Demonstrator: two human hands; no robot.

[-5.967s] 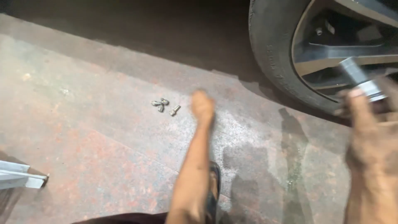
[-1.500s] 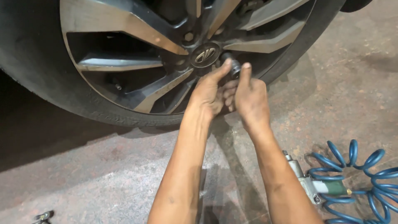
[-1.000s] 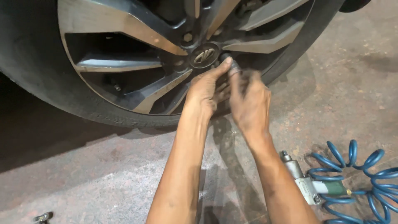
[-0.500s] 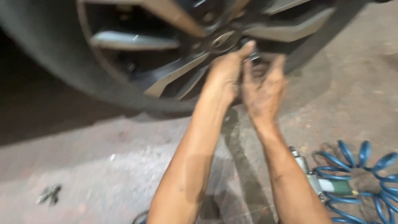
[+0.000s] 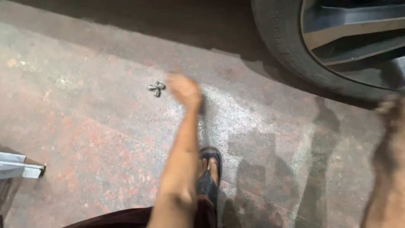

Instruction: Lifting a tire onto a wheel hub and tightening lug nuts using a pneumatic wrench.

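Low over a reddish speckled stone floor (image 5: pixel 84 139), the head camera looks down on a wide bare stretch of paving bounded at the upper right by a car tyre (image 5: pixel 282 46) with its alloy wheel (image 5: pixel 350 38), and at the left edge by the end of a grey metal bar (image 5: pixel 19 166). Between those limits the floor lies open, with a paler, scuffed patch near the middle. The person's left hand (image 5: pixel 184 90) stretches forward on a long straight forearm, blurred by motion, hovering just beside a small cluster of metal lug nuts (image 5: pixel 155 88) that lies on the floor to its left; the blur is too strong to tell whether its grip is open or closed, or whether it touches the nuts. The right hand (image 5: pixel 390 114) shows only as a smear at the right edge, near the tyre, its grip likewise impossible to read. Below the left arm a foot in a dark sandal (image 5: pixel 209 173) rests flat on the stone. The nuts look short, silvery and loosely bunched.
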